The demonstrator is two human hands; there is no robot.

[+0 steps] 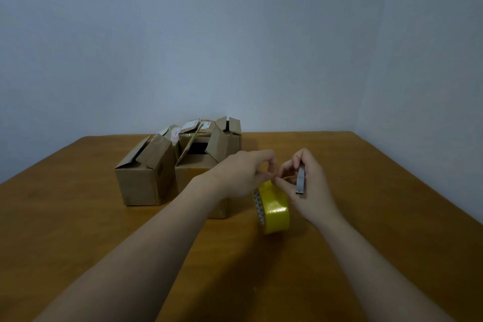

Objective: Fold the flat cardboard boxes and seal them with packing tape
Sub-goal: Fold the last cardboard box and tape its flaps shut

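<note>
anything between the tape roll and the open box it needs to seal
Nothing visible does. The tape roll is just right of the nearest open box; only the left hand pinching the tape crosses in front of that box.

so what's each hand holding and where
Left hand pinches the tape at the roll's top. Right hand grips a grey cutter by its upper end and also touches the tape.

tape roll [274, 206] showing glossy yellow plastic film | boxes [145, 175] looking matt brown cardboard | labels [190, 124] reading as white paper | table [366, 191] showing smooth wood, carrying a faint sheen | grey tool [300, 181] possibly being metal, blurred | wall [235, 34] looking matt painted
</note>
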